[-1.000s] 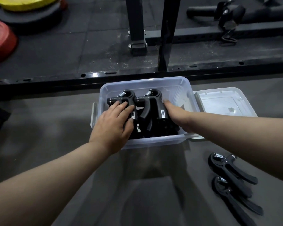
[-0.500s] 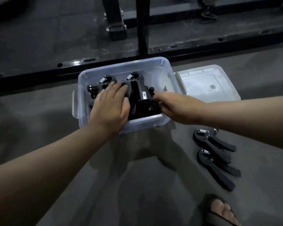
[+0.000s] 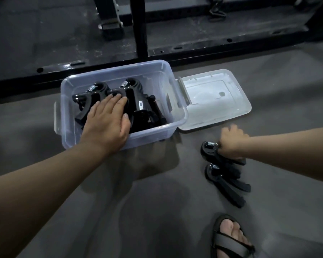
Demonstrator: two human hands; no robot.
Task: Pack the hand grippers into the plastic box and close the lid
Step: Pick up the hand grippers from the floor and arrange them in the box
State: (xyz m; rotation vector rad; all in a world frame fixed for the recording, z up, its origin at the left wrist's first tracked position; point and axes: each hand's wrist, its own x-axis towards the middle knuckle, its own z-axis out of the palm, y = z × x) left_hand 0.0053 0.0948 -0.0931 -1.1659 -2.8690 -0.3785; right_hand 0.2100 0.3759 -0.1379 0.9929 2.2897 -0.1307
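Colour rundown: my plastic box [image 3: 147, 135] is see-through with a faint blue tint, and the lid [image 3: 237, 107] to its right is a milkier, whitish clear. The grippers in the box [image 3: 136, 101] are glossy black with silver springs [image 3: 124, 83], and one has a small white label [image 3: 141, 104]. The far loose gripper [image 3: 209, 151] and near loose gripper [image 3: 226, 185] are the same black and silver. The floor [image 3: 157, 202] is plain grey, the rack frame [image 3: 138, 28] is black, and the mat [image 3: 54, 34] is dark with pale scuffs. My sandal [image 3: 229, 243] is dark with a grey strap.

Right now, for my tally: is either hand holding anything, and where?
Right hand grips a floor gripper by its handles; left hand rests flat on boxed grippers.
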